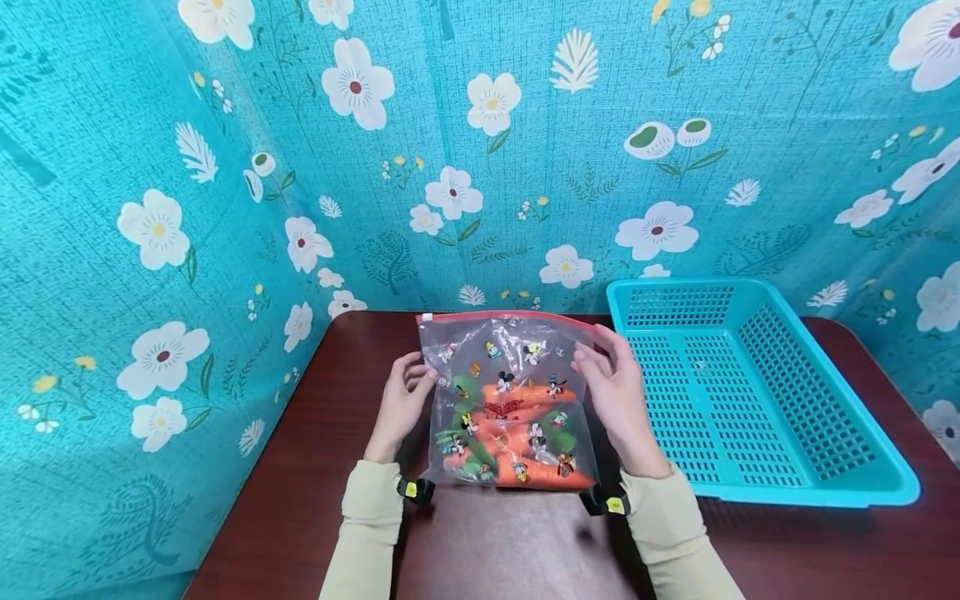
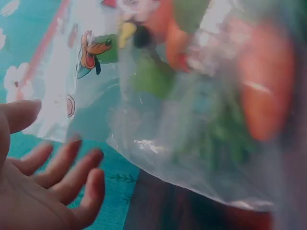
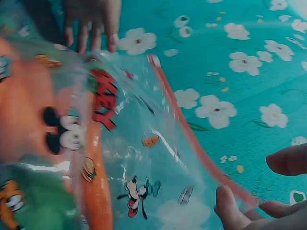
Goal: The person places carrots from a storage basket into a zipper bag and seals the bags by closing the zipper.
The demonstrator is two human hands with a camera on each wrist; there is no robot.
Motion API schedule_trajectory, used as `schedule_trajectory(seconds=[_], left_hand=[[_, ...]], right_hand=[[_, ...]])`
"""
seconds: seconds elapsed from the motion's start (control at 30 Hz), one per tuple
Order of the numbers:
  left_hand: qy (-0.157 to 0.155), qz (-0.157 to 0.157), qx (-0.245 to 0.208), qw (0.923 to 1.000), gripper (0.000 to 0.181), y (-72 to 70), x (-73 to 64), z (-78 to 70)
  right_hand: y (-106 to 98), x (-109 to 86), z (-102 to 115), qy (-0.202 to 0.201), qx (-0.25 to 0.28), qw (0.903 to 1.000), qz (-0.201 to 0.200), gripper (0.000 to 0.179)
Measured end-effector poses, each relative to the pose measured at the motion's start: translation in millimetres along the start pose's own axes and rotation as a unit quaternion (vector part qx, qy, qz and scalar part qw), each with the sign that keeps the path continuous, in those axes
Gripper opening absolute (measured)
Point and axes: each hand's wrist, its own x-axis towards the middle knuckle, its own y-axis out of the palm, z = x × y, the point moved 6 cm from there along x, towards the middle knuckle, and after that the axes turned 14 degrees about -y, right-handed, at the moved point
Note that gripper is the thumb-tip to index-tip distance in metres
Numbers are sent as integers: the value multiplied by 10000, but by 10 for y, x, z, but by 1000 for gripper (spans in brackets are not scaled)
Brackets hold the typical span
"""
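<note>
A clear zip bag with a red top strip and cartoon prints stands in front of me, its printed side facing me. Inside are orange carrots and green pieces, partly masked by the prints. My left hand is at the bag's left edge; in the left wrist view its fingers are spread and loosely bent, with the thumb overlapping the plastic. At the upper right corner, my right hand pinches the bag near the red strip, as the right wrist view shows around the fingertips.
A turquoise perforated plastic basket sits on the right of the dark brown table, close beside my right hand. Turquoise flowered cloth hangs behind the table and along its left side.
</note>
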Motion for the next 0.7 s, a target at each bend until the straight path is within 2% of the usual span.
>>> schedule_trajectory(seconds=[0.13,0.2,0.27,0.33,0.4,0.53,0.63,0.7], left_hand=[[479,-103,949,9943,57,111,-99,12],[676,-84,1470,9868,58,180,-158,-1],[724,28,1884,9794,58,253,-221,-29],[714,115,2307,9703,57,318,-275,-47],[520,181,2636,9630,55,367,-313,-37],[294,165,3128,9492,48,413,-368,21],[185,204,3276,9444,43,417,-401,83],[103,210,3285,9442,43,405,-420,113]], right_hand=[[38,-64,-55,-6,-547,9980,307,64],[54,-108,-49,-268,-1051,9931,435,67],[86,-158,-45,-582,-1598,9834,636,69],[147,-221,-66,-765,-2147,9680,1047,70],[217,-300,-116,-824,-2631,9484,1568,68],[326,-478,-290,-448,-3148,9096,2673,62],[335,-569,-385,-221,-3550,8828,3068,62],[319,-597,-421,-163,-3809,8693,3145,61]])
